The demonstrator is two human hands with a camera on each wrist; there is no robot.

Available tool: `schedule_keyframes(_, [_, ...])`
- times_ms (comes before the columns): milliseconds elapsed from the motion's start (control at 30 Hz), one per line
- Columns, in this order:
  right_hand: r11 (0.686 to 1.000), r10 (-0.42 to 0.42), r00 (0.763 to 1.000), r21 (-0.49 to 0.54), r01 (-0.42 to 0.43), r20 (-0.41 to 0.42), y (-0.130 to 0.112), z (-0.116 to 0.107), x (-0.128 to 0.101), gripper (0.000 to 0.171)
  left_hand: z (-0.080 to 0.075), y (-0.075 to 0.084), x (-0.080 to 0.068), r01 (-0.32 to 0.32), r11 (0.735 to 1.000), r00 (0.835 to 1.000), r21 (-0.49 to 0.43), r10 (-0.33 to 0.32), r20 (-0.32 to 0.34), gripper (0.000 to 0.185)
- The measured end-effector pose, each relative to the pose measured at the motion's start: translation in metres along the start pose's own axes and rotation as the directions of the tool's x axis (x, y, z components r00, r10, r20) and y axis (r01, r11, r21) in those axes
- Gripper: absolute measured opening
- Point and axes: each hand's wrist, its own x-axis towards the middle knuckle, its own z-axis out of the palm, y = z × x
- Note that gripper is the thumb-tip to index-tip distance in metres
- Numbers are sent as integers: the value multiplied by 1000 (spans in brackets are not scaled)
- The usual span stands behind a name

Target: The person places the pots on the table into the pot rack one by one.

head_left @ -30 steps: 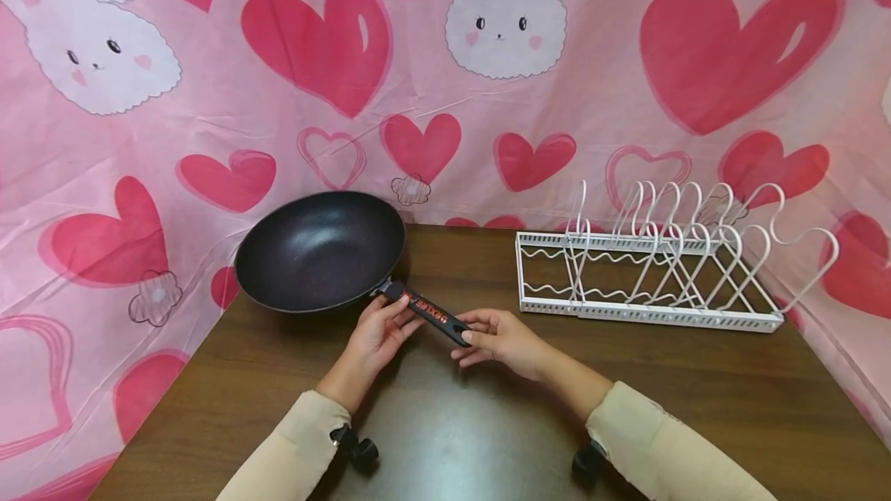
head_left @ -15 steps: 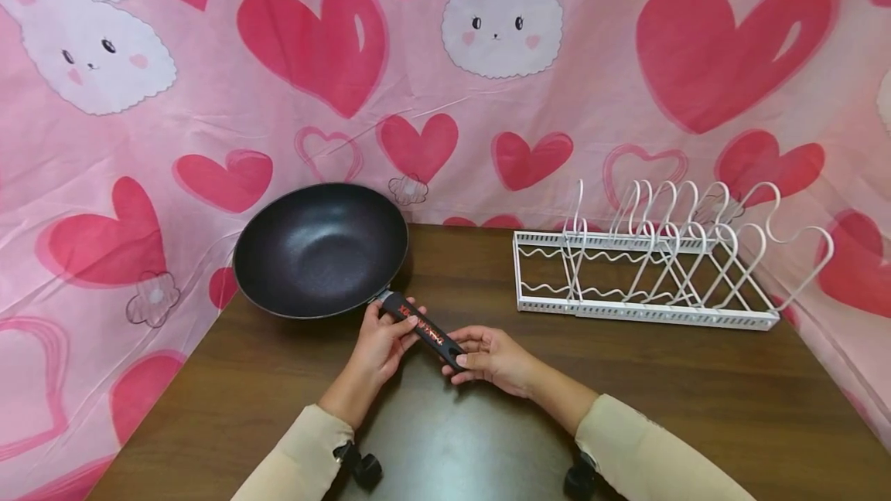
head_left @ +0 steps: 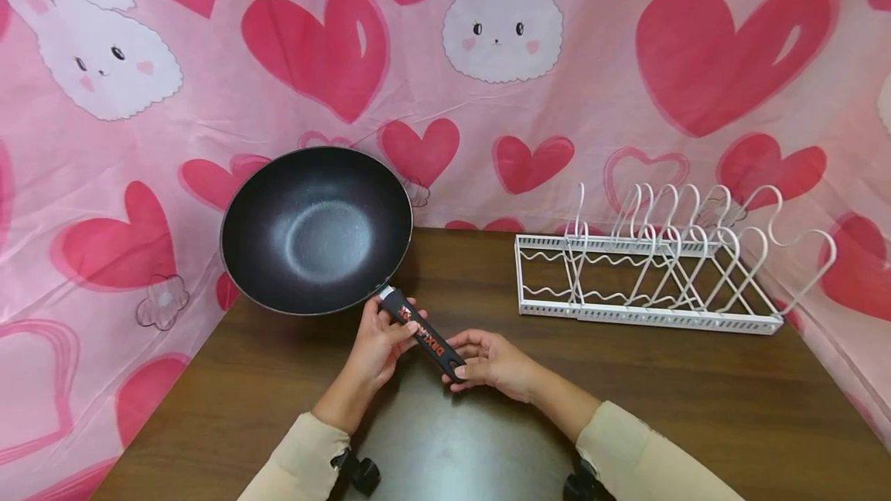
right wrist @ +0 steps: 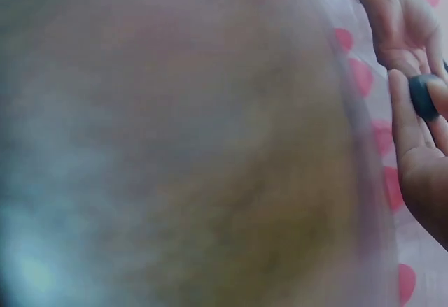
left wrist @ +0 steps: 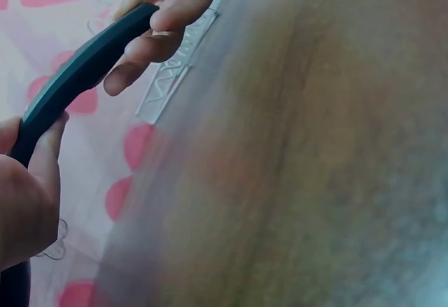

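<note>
Wok [head_left: 316, 230] stands left of centre in the head view, its dark bowl tilted up to face the camera, so I look straight into the paler round of its floor. Its black handle [head_left: 430, 342], with red lettering along the top, slants down from the bowl to the lower middle of the frame, and I have it in both hands. My left hand [head_left: 376, 346] grips it near the bowl, thumb over the top and fingers beneath; my right hand [head_left: 497, 366] pinches the far end, thumb above, just beside the hole there. In the left wrist view the handle crosses the upper left with a hand at either end; in the right wrist view its end sits between my thumb and fingers at the right edge. I cannot tell whether the bowl touches the brown table [head_left: 626, 408] below it. At the right of the head view, well apart from my hands, a white wire rack [head_left: 650, 318] rests on the table, its curved loops upright. Behind everything hangs a pink cloth [head_left: 480, 110] printed with hearts and rabbits. Pale sleeves [head_left: 299, 458] cover my forearms at the bottom.
</note>
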Motion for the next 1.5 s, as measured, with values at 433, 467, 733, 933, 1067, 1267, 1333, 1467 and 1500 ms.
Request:
schedule_keyframes(433, [968, 17, 974, 241, -73, 227, -4, 5, 1, 34, 0, 10, -5, -110, 993, 966, 41, 96, 242, 73])
schedule_keyframes(467, [966, 12, 971, 247, -73, 240, -4, 5, 0, 34, 0, 11, -5, -115, 992, 960, 43, 100, 262, 73])
schedule_keyframes(733, [951, -3, 955, 297, -88, 295, -3, 9, -4, 32, 5, 24, -8, -108, 993, 918, 52, 79, 389, 66])
schedule_keyframes(933, [958, -24, 967, 282, -49, 252, 3, 10, -8, 31, 5, 28, -12, -60, 979, 957, 194, 1, 291, 77])
schedule_keyframes(1067, [965, -15, 978, 258, -40, 207, 8, 13, -15, 33, 1, 25, -16, -67, 970, 960, 234, -1, 281, 85])
schedule_keyframes(1267, [971, -57, 982, 240, 13, 178, 4, 19, -23, 40, 5, 22, -22, -81, 981, 955, 174, 27, 294, 85])
schedule_keyframes(1333, [972, -77, 982, 234, 35, 171, 1, 21, -24, 43, 9, 22, -22, -83, 985, 955, 149, 36, 295, 82])
schedule_keyframes(1467, [973, -97, 982, 225, 60, 159, -4, 24, -23, 46, 14, 21, -20, -76, 991, 953, 113, 39, 299, 71])
schedule_keyframes(1500, [973, -96, 983, 222, 61, 153, -4, 24, -23, 46, 15, 21, -19, -69, 992, 954, 106, 34, 299, 69])
